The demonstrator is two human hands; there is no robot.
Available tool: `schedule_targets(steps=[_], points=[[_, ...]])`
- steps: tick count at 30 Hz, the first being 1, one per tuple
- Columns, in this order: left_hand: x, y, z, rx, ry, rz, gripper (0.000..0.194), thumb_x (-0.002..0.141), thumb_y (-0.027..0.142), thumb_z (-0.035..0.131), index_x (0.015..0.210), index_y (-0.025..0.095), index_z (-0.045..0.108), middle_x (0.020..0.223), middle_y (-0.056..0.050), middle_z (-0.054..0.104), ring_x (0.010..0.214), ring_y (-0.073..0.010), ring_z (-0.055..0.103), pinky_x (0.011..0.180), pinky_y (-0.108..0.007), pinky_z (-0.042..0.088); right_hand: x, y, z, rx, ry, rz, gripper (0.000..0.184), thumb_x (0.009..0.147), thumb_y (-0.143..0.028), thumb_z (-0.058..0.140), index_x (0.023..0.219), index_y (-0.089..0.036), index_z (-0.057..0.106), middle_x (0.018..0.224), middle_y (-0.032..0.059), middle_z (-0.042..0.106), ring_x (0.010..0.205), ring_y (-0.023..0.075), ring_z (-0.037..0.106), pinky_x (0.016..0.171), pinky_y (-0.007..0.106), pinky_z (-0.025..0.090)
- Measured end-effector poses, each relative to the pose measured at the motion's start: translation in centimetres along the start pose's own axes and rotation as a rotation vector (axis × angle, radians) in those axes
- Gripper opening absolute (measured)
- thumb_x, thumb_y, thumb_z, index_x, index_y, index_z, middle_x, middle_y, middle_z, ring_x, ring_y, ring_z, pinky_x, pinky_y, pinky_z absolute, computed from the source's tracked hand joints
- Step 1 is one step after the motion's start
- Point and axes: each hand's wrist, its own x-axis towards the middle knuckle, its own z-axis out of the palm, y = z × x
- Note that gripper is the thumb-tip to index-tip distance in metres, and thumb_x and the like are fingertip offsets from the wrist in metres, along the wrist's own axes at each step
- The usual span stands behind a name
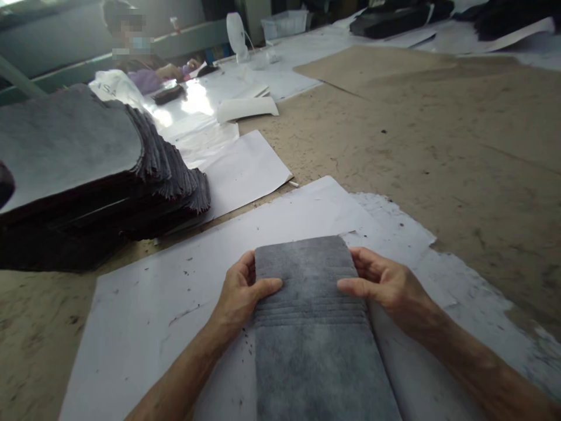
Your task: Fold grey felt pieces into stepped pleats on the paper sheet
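Observation:
A grey towel (313,327), folded into a long strip, lies on a white paper sheet (175,304) in front of me. My left hand (243,292) grips its left edge near the far end, thumb on top and fingers curled under. On the opposite edge my right hand (385,283) holds the towel the same way. Both hands pinch the cloth just above a band of woven ridges.
A tall stack of dark grey towels (87,175) sits at the left. More white paper sheets (245,169) lie beyond on the brown table (438,146). Another person (144,64) works at the far left, near a white fan (237,36) and a plastic bin (284,23).

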Motion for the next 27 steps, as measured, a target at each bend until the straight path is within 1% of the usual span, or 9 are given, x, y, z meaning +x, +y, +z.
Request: schedule_targets(steps=[4, 8, 10, 12, 15, 18, 21, 23, 27], points=[[0.6, 0.5, 0.4, 0.095, 0.071, -0.002, 0.027, 0.057, 0.018, 0.071, 0.081, 0.015, 0.06, 0.071, 0.0, 0.063, 0.061, -0.0136, 0.056, 0.058, -0.024, 0.045, 0.7, -0.7, 0.1, 0.022, 0.003, 0.08, 0.036, 0.06, -0.029, 0.069, 0.093, -0.016, 0.059, 0.082, 0.0029, 0.067, 0.075, 0.0207, 0.063, 0.067, 0.031, 0.053], [0.5, -0.1, 0.3, 0.266, 0.154, 0.244, 0.015, 0.058, 0.015, 0.068, 0.059, 0.016, 0.053, 0.057, 0.005, 0.051, 0.054, -0.0075, 0.044, 0.051, -0.019, 0.034, 0.3, 0.6, 0.3, -0.285, 0.18, -0.232, 0.011, 0.065, -0.028, 0.063, 0.066, -0.019, 0.057, 0.077, 0.0021, 0.065, 0.069, 0.017, 0.06, 0.064, 0.027, 0.05], [0.7, -0.4, 0.1, 0.355, 0.222, 0.218, 0.015, 0.059, 0.015, 0.066, 0.068, 0.017, 0.055, 0.063, 0.004, 0.053, 0.059, -0.0099, 0.048, 0.055, -0.021, 0.038, 0.4, 1.1, 0.2, -0.425, 0.285, -0.24, 0.014, 0.065, -0.029, 0.063, 0.074, -0.019, 0.059, 0.081, 0.0033, 0.065, 0.069, 0.0179, 0.061, 0.065, 0.029, 0.051], [0.7, -0.7, 0.0, 0.523, 0.372, 0.208, 0.03, 0.062, 0.018, 0.066, 0.09, 0.018, 0.056, 0.082, -0.001, 0.06, 0.075, -0.0161, 0.056, 0.067, -0.027, 0.045, 0.6, 1.2, 0.2, -0.586, 0.447, -0.248, 0.031, 0.066, -0.033, 0.064, 0.092, -0.016, 0.059, 0.091, 0.0077, 0.064, 0.074, 0.0214, 0.062, 0.067, 0.034, 0.053], [-0.4, -1.4, 0.3, 0.883, 0.483, 0.442, 0.054, 0.075, 0.028, 0.059, 0.125, 0.017, 0.041, 0.129, -0.013, 0.047, 0.119, -0.0265, 0.044, 0.097, -0.042, 0.039, 0.0, 0.9, 0.7, -0.895, 0.6, -0.551, 0.048, 0.08, -0.039, 0.056, 0.117, -0.01, 0.051, 0.119, 0.0174, 0.054, 0.108, 0.0293, 0.054, 0.09, 0.043, 0.046], [-2.1, -3.1, 0.7, 1.252, 0.282, 0.678, 0.069, 0.085, 0.037, 0.049, 0.142, 0.015, 0.017, 0.148, -0.015, 0.023, 0.137, -0.0273, 0.019, 0.11, -0.046, 0.021, -1.2, 1.3, 1.8, -1.169, 0.469, -0.771, 0.057, 0.088, -0.039, 0.047, 0.133, -0.006, 0.037, 0.138, 0.0188, 0.036, 0.129, 0.0309, 0.03, 0.105, 0.048, 0.03], [-3.0, -4.5, 1.0, 1.522, 0.092, 0.742, 0.079, 0.084, 0.051, 0.046, 0.143, 0.01, 0.013, 0.147, -0.018, 0.024, 0.137, -0.0297, 0.019, 0.109, -0.047, 0.022, -1.9, 2.6, 2.6, -1.369, 0.222, -0.788, 0.056, 0.09, -0.039, 0.043, 0.134, -0.006, 0.037, 0.14, 0.0185, 0.033, 0.13, 0.0313, 0.028, 0.102, 0.05, 0.033], [-3.1, -4.7, 1.1, 1.61, 0.1, 0.746, 0.077, 0.084, 0.054, 0.042, 0.142, 0.009, 0.018, 0.146, -0.017, 0.028, 0.136, -0.0293, 0.021, 0.108, -0.047, 0.024, -2.0, 3.3, 2.8, -1.442, 0.164, -0.768, 0.053, 0.092, -0.04, 0.041, 0.132, -0.006, 0.041, 0.14, 0.0178, 0.034, 0.129, 0.0313, 0.03, 0.099, 0.051, 0.035], [-2.9, -4.3, 0.9, 1.668, 0.223, 0.797, 0.08, 0.085, 0.059, 0.034, 0.14, 0.004, 0.019, 0.145, -0.019, 0.029, 0.137, -0.0282, 0.019, 0.109, -0.047, 0.023, -1.9, 3.3, 2.4, -1.451, 0.209, -0.791, 0.056, 0.093, -0.045, 0.037, 0.131, -0.004, 0.042, 0.141, 0.0171, 0.033, 0.131, 0.0303, 0.026, 0.101, 0.05, 0.033]])
